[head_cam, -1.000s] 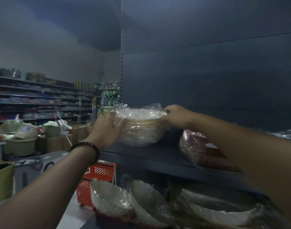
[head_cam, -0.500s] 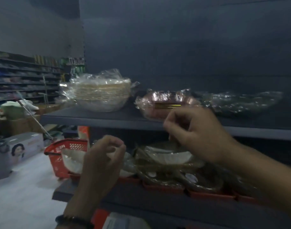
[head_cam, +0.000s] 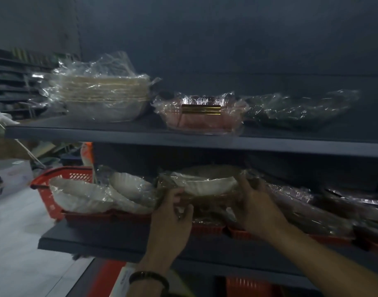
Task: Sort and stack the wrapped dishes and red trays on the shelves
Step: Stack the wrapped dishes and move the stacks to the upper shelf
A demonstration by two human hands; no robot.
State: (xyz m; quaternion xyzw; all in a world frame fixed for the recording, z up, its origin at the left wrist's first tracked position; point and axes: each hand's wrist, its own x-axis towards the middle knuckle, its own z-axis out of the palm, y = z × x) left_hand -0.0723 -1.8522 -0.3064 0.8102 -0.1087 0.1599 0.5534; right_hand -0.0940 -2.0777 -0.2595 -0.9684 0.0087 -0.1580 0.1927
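L hand (head_cam: 171, 213) + R hand (head_cam: 254, 207) both grip wrapped dish (head_cam: 207, 185), fingers curled on its L and R ends. Dish is mid lower shelf (head_cam: 119, 239), above red trays (head_cam: 87, 217). White dishes (head_cam: 76, 196) lie tilted to its left. Upper shelf (head_cam: 141, 136): bowl stack (head_cam: 98, 97), pink dish (head_cam: 201, 117), dark dish (head_cam: 295, 110), all wrapped. Red basket (head_cam: 61, 179) past shelf's L end.

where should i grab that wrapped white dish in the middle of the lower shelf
By its left and right ends, coming from the front, one hand per end, as the left hand and right hand hold the wrapped white dish now. It is wide, shallow and in slick film; the upper shelf blocks a reach from above, and other wrapped dishes crowd both sides.
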